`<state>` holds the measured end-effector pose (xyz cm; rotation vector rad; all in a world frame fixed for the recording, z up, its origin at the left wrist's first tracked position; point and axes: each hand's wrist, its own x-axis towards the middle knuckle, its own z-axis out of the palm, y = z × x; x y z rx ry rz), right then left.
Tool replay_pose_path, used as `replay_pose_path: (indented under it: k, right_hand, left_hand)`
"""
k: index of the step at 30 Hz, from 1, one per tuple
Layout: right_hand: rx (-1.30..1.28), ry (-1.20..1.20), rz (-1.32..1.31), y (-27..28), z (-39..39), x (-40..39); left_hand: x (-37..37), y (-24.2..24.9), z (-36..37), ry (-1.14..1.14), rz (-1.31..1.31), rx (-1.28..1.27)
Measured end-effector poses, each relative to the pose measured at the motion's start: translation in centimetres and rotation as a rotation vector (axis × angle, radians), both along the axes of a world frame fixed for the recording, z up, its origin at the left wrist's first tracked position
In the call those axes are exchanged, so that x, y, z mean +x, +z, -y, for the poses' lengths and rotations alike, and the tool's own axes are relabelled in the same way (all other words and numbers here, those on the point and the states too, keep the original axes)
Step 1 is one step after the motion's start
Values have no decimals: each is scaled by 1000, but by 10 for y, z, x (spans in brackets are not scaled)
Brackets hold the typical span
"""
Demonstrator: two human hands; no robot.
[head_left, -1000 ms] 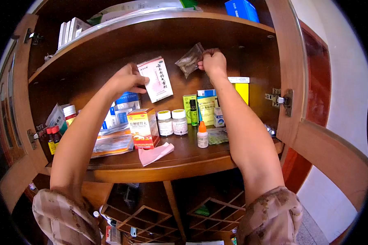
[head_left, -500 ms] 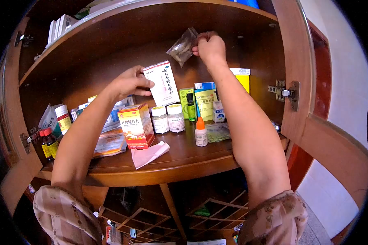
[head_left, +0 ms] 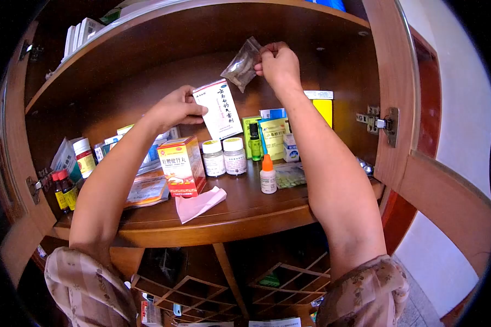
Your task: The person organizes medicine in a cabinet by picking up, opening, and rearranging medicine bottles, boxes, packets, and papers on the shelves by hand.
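Observation:
My left hand (head_left: 177, 111) grips the left edge of a white box (head_left: 219, 109) with dark lettering, tilted slightly behind two white-capped jars (head_left: 224, 157). Higher up on the right, my right hand (head_left: 278, 65) pinches the edge of a small clear plastic bag (head_left: 241, 66) with something brownish inside. Below the left hand stands a red and yellow box (head_left: 182, 168), with a folded pink paper (head_left: 199, 205) in front of it. A small bottle with an orange cap (head_left: 268, 175) is upright below the bag, beside a flat green packet (head_left: 290, 175).
Bottles with red caps (head_left: 64, 191), a white-capped bottle (head_left: 84, 157) and packets stand on the left. Green and yellow boxes (head_left: 274, 139) are at the back right. Open cabinet doors flank the shelf, with a hinge (head_left: 388, 127) at right. An upper shelf (head_left: 202, 22) crosses above.
The plastic bag has swung slightly in my right hand. The white box and both hands have shifted only a little.

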<state>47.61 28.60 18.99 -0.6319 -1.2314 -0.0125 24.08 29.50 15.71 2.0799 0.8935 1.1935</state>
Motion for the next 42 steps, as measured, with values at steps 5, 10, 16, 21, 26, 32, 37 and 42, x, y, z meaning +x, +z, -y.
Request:
replay_pose_path:
  k: [5,10,16,21,26,32,37,42]
  right_hand:
    - [22,-19,17,1,-3,2]
    - [-6,-59,106,0,-1,3]
    - [25,-18,39,0,-3,1]
    - [9,-25,63,0,-2,0]
    - [0,-22,53,-2,1,-1]
    - [52,-49,70,-2,-7,1]
    - [43,-64,82,-2,-5,1]
    - [37,-95,86,-1,-5,0]
  left_hand:
    - [0,-3,-7,-4,29,-31]
    - [-4,-8,-14,-13,86,-44]
    - [-2,-6,-8,-6,78,-18]
    - [-5,-9,-10,-14,125,-78]
    - [1,-8,5,49,39,18]
    - [-7,2,-1,133,-170,135]
    - [-2,-6,2,72,17,38]
    - [11,-4,8,72,-37,89]
